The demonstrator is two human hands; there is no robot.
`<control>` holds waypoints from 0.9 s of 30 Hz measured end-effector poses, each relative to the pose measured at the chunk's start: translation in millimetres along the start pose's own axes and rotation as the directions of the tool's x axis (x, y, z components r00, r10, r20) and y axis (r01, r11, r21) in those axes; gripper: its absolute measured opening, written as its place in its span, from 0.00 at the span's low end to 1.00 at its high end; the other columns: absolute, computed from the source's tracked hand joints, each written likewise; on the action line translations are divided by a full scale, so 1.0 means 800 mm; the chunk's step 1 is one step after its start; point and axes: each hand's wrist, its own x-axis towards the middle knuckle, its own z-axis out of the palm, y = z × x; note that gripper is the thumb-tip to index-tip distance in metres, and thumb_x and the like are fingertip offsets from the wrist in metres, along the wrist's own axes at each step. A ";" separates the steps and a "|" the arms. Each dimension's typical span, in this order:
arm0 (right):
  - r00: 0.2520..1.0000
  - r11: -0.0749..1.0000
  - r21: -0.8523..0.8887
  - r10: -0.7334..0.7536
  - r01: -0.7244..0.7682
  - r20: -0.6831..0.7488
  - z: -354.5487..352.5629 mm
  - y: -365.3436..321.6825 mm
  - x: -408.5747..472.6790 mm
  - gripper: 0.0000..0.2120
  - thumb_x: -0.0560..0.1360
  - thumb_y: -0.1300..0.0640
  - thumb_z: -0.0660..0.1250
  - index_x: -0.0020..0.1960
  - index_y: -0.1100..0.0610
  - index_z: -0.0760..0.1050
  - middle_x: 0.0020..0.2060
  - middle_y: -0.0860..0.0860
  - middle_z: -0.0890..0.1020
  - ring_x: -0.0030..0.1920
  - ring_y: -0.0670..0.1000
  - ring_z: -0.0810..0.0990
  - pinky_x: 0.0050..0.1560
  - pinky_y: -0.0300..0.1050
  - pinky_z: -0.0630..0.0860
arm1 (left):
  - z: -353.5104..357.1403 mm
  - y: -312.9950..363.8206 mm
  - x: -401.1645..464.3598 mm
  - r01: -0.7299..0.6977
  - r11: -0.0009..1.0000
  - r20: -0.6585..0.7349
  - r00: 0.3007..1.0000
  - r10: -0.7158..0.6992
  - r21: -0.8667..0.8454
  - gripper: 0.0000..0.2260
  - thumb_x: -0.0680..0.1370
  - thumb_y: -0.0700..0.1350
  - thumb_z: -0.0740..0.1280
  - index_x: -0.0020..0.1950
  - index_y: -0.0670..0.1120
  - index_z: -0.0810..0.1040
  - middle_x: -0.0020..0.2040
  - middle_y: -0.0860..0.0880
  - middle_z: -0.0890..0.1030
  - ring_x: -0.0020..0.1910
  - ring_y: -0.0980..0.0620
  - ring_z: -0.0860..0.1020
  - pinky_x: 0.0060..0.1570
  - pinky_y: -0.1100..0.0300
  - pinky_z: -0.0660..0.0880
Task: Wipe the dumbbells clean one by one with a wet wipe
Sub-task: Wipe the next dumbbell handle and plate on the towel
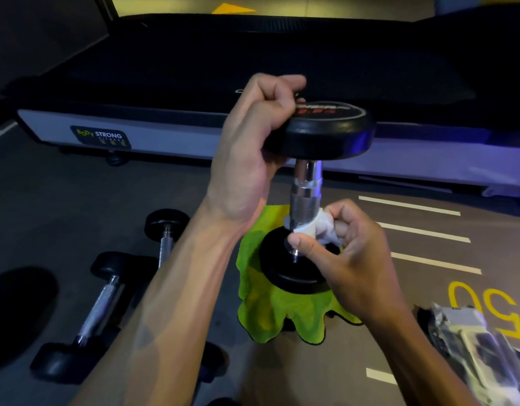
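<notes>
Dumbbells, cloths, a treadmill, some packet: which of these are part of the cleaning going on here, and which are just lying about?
Part of the job:
- upright dumbbell, steadied at its top by the left hand
- white wipe, pinched against the handle by the right hand
- green cloth under the dumbbell
- two dumbbells on the floor

Lying about:
- treadmill
- crinkled packet, contents unclear

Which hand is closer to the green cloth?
The right hand. It wipes low on the handle with the white wipe, just above the green cloth. The left hand grips the dumbbell's top end, higher up.
</notes>
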 end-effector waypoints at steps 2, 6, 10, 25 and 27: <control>1.000 1.000 -0.023 -0.003 0.002 -0.024 0.002 0.002 -0.001 0.15 0.72 0.57 0.81 0.46 0.56 0.74 0.39 0.52 0.88 0.41 0.53 0.88 0.47 0.58 0.83 | -0.004 -0.006 0.002 0.006 0.995 -0.025 1.000 -0.004 0.099 0.05 0.77 0.46 0.64 0.41 0.53 0.76 0.63 0.52 0.80 0.57 0.54 0.78 0.53 0.47 0.71; 0.999 0.999 -0.034 -0.008 0.007 -0.031 0.003 0.003 -0.002 0.14 0.73 0.53 0.80 0.47 0.53 0.75 0.40 0.50 0.88 0.43 0.54 0.88 0.46 0.63 0.82 | -0.016 -0.005 0.006 -0.117 0.917 -0.035 0.989 0.141 0.382 0.08 0.84 0.45 0.63 0.46 0.54 0.77 0.59 0.51 0.80 0.54 0.57 0.77 0.55 0.50 0.75; 0.999 0.991 -0.127 -0.053 0.052 -0.008 -0.006 0.000 -0.016 0.08 0.76 0.53 0.77 0.47 0.51 0.78 0.43 0.42 0.87 0.46 0.43 0.86 0.49 0.45 0.81 | -0.020 -0.008 0.000 -0.144 0.905 -0.040 0.984 0.175 0.400 0.08 0.86 0.45 0.62 0.51 0.50 0.79 0.49 0.55 0.80 0.49 0.54 0.76 0.51 0.37 0.80; 0.985 0.691 -0.705 -0.074 0.163 0.155 -0.025 -0.043 -0.008 0.02 0.75 0.47 0.73 0.44 0.42 0.83 0.39 0.46 0.81 0.44 0.52 0.77 0.40 0.48 0.72 | -0.013 -0.012 0.010 -0.139 0.908 -0.034 0.986 0.166 0.396 0.10 0.88 0.45 0.60 0.50 0.52 0.77 0.50 0.51 0.79 0.47 0.53 0.75 0.49 0.48 0.79; 0.979 0.678 -0.708 -0.100 0.198 0.177 -0.021 -0.044 -0.009 0.03 0.75 0.49 0.73 0.42 0.46 0.83 0.39 0.46 0.80 0.44 0.53 0.77 0.40 0.48 0.73 | -0.014 -0.012 0.010 -0.137 0.907 -0.040 0.985 0.167 0.399 0.10 0.88 0.45 0.60 0.49 0.53 0.77 0.50 0.53 0.79 0.47 0.52 0.75 0.48 0.49 0.78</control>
